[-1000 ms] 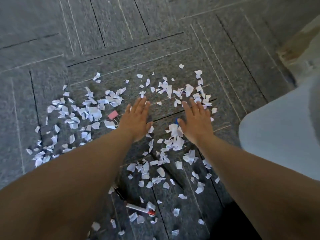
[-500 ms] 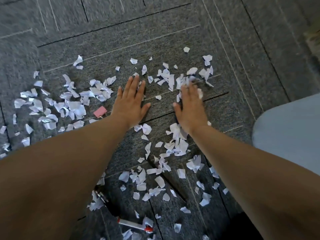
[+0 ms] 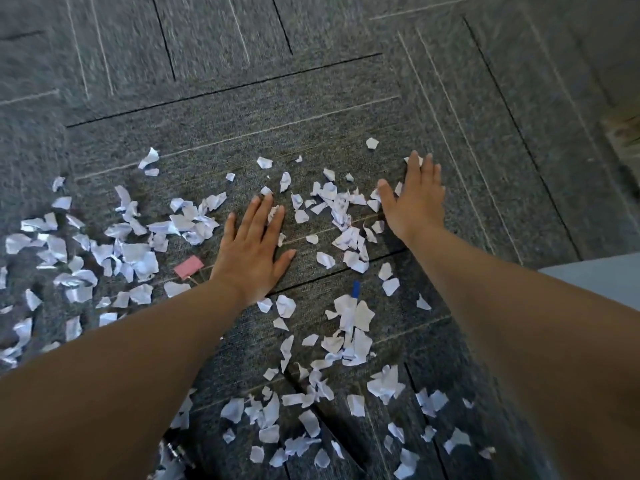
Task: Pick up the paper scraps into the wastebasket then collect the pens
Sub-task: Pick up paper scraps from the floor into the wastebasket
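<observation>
Grey carpet tiles (image 3: 311, 109) with dark seams and pale stripes cover the whole floor. Torn white paper scraps (image 3: 138, 251) lie scattered across it, densest at left, with more at centre and along the near edge.

Left hand (image 3: 251, 254): palm down, flat on the carpet at centre, fingers extended and close together, thumb splayed right. It grips nothing; its fingertips touch a few scraps.

Right hand (image 3: 414, 199): palm down, farther and to the right, fingers straight, thumb spread left. It holds nothing and rests at the right margin of the central scraps, with a few pieces under its fingertips.

White pen with blue cap (image 3: 350, 317): lying on the carpet near of and between the hands, partly buried under scraps, cap end pointing far.

Small pink rectangular piece (image 3: 188, 267): flat on the carpet just left of the left wrist.

Pale blue-grey object (image 3: 602, 275): at the right edge, cut off by the frame; identity cannot be determined.
</observation>
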`<state>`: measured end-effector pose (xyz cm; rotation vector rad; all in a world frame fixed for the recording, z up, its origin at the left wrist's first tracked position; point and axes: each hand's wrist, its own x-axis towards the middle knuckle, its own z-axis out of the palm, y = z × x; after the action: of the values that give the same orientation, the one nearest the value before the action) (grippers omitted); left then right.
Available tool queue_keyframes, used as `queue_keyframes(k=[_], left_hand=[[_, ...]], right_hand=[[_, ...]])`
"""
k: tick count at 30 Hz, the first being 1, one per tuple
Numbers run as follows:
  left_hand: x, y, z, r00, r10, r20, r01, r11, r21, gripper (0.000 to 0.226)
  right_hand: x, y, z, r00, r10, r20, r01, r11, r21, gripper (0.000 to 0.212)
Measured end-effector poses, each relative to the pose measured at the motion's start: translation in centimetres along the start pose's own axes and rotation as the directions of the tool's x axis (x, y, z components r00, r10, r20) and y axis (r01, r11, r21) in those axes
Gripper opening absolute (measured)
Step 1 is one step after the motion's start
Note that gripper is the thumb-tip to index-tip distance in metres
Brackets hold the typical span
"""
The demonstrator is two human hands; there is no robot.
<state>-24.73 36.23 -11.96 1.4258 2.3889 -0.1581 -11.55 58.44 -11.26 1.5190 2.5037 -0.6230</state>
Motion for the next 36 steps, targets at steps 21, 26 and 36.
queue_keyframes(k=[21,26,36], left_hand=[[0.1,-0.3,0.0,1.000,0.010,0.009,-0.010,1.000,-0.029,0.072],[0.1,-0.4,0.1,1.000,-0.002,0.005,0.002,0.999,-0.048,0.072],[-0.2,-0.4,0.1,0.998,0.010,-0.057,-0.016,0.994,-0.104,0.077]], right_hand=[[2.8,-5.6,0.2,0.967,-0.225,0.118,0.238,0.965,-0.107,0.068],[-1.9,-6.8,0.3,0.811,-0.539,0.226,0.550,0.835,0.016,0.053],[-7.9,0.0,1.4,0.931,-0.274,-0.242,0.298,0.952,0.071,0.056]])
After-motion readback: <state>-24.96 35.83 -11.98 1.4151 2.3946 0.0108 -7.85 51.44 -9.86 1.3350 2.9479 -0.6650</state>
